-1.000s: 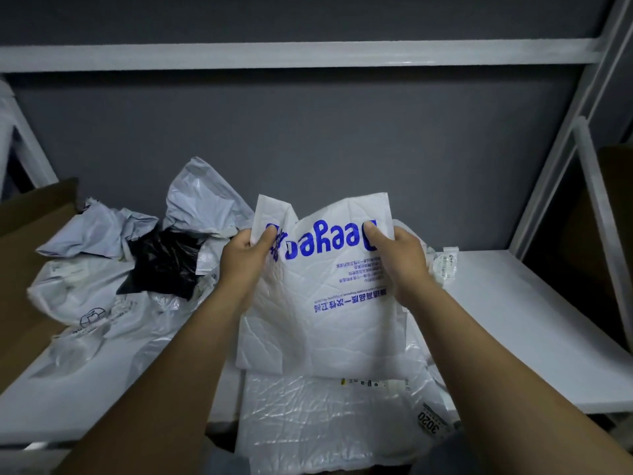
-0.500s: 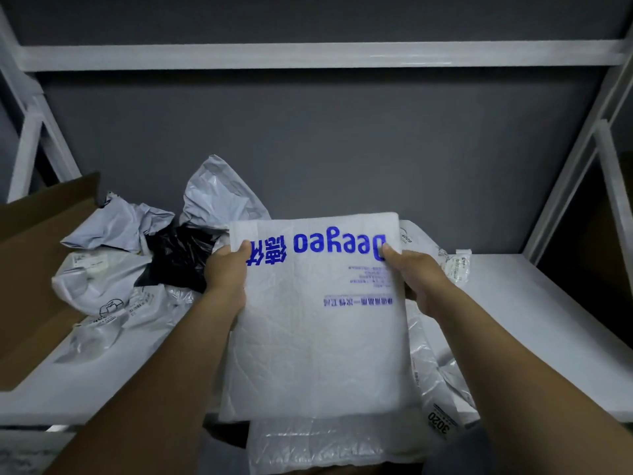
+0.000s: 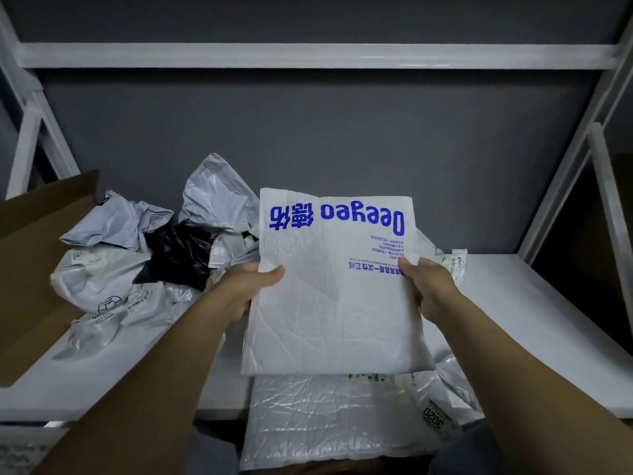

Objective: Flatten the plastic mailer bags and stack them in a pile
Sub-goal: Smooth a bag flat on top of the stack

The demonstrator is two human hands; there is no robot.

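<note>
While both hands grip it, the white mailer bag (image 3: 329, 303) with blue Deeyeo print is held flat, tilted toward the camera, above the white shelf (image 3: 513, 303). The left hand (image 3: 248, 289) pinches the bag's left edge, thumb on top; the remaining fingers lie underneath, hidden. The right hand (image 3: 428, 289) pinches the right edge in the same manner. Directly below the held bag, a pile of flattened bags (image 3: 325, 416) rests at the shelf's front edge and overhangs it. At the left, a heap of crumpled grey bags (image 3: 113, 262) surrounds 1 black bag (image 3: 178, 252), beside a cardboard flap (image 3: 34, 269).
</note>
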